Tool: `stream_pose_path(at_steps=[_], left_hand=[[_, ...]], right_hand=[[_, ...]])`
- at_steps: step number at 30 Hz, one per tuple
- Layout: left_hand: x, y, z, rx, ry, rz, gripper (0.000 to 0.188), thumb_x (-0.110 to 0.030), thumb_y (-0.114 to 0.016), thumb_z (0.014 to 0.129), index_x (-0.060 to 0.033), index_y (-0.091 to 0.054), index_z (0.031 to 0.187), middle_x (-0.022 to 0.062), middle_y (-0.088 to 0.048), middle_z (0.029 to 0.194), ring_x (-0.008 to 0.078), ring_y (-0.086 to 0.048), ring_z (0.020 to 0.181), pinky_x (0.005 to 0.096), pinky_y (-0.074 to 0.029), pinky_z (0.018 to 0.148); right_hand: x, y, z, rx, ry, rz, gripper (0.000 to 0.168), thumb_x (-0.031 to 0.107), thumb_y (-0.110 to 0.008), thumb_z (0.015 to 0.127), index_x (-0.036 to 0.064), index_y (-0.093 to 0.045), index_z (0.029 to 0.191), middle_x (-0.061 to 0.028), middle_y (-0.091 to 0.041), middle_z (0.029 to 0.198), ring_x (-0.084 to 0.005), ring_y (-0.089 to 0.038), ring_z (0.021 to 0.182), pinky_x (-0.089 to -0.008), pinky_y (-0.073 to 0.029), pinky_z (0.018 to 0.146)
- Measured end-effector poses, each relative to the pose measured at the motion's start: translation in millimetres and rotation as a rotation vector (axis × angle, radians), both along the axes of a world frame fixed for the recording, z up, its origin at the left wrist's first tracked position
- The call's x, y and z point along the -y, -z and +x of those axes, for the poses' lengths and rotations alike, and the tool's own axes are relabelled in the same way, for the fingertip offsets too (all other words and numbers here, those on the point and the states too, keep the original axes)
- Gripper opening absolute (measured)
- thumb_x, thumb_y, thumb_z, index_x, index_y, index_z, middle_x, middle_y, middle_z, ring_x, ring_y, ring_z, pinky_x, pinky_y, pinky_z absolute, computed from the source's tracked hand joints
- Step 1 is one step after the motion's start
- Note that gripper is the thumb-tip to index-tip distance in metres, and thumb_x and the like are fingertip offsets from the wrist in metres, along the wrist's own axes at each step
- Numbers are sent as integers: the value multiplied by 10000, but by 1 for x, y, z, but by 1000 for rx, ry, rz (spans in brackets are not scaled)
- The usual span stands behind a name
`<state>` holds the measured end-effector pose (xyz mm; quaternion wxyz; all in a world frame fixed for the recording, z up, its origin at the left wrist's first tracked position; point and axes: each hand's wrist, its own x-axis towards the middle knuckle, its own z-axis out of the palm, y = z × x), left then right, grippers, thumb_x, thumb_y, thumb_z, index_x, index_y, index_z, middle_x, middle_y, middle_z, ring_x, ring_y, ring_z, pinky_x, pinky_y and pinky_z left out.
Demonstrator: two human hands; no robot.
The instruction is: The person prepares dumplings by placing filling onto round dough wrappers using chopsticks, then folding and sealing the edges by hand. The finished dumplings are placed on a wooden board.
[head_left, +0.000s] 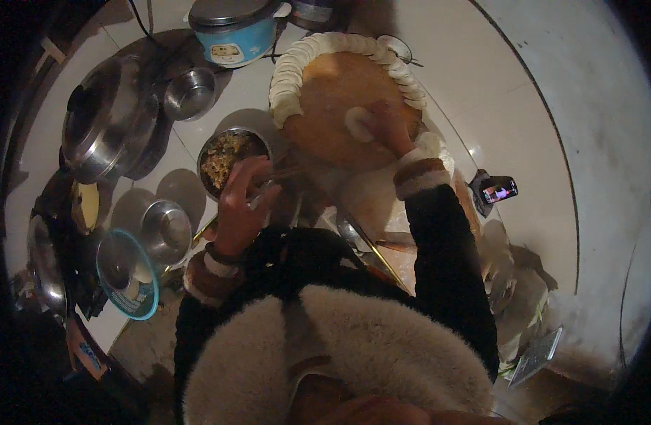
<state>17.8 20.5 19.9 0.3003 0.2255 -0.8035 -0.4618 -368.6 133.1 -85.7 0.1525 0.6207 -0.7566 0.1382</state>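
A round wooden board [341,101] lies before me. Overlapping round dough wrappers [285,85] line its far and side edges. Over the board, my right hand [389,127] pinches a single pale dough wrapper [359,124]; motion blurs the fingers. My left hand [243,207] is at the near right rim of a metal bowl [200,169] of chopped filling [219,159], thumb and fingers curved. Thin sticks, apparently chopsticks [288,172], stick out to the right beside its fingers. Whether the hand grips them or the rim is unclear.
A blue rice cooker [237,45] stands at the back. To the left are a large lidded metal pot [99,122], small metal bowls [191,94] [167,231] and a blue-rimmed basket [127,273]. A lit phone [498,189] stands on the right.
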Motion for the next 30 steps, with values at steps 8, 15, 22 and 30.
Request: stream_pose_path(at_steps=[8,15,22,30], left_hand=[[-2,-4,8,4,4,96,392,-75,-679,834,-31,-560,1205,127,-589,1181,258,-622,1036,354,-508,846],[15,47,2,21,316,362,493,-448,-419,1001,-86,-488,1329,81,-545,1305,211,-584,1105,331,-467,904],[7,39,13,-205,274,1157,549,-467,-331,1019,-56,-448,1363,105,-567,1296,245,-554,1171,355,-414,973],[27,74,86,-383,-191,1183,461,-343,-470,984,-10,-485,1302,149,-576,1281,259,-562,1161,376,-387,1019]], right_hand=[[-5,-40,34,304,258,9,205,217,-668,810,65,-656,947,-123,-652,886,-318,-629,841,-412,-499,751],[12,-119,159,899,-42,-124,168,168,-633,880,67,-669,1009,-122,-690,901,-258,-679,836,-316,-520,748],[30,-84,222,640,-111,22,224,242,-675,878,50,-683,995,-114,-678,849,-203,-653,727,-311,-511,662],[15,91,213,1742,-105,204,302,250,-684,881,38,-656,1096,-130,-677,843,-177,-649,775,-331,-514,664]])
